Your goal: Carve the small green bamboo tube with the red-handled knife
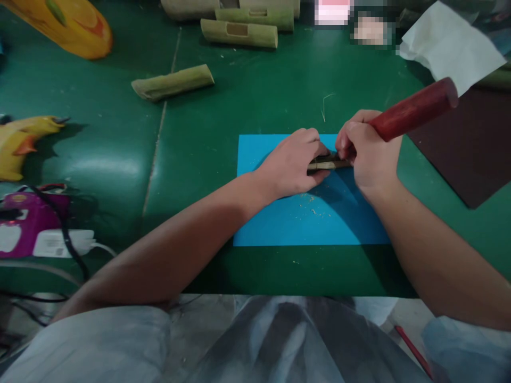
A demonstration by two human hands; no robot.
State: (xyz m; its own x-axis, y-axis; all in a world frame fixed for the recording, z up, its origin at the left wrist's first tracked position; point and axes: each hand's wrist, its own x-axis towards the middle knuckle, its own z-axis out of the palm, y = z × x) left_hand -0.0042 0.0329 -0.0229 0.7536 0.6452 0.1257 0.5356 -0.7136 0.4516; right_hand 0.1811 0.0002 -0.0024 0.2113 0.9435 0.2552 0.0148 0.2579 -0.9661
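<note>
over a blue sheet (275,226) on a green table (120,138), the left hand (293,162) pinches a small bamboo piece (321,166) between thumb and fingers, while the right hand (373,151) is wrapped around a red tool (417,109) — its tip hard to make out at the piece's right end. pale shavings (313,211) lie on the sheet just below the hands; beyond, to the left — a bamboo tube (173,84) and, well apart, a yellow glue gun (27,138).
</note>
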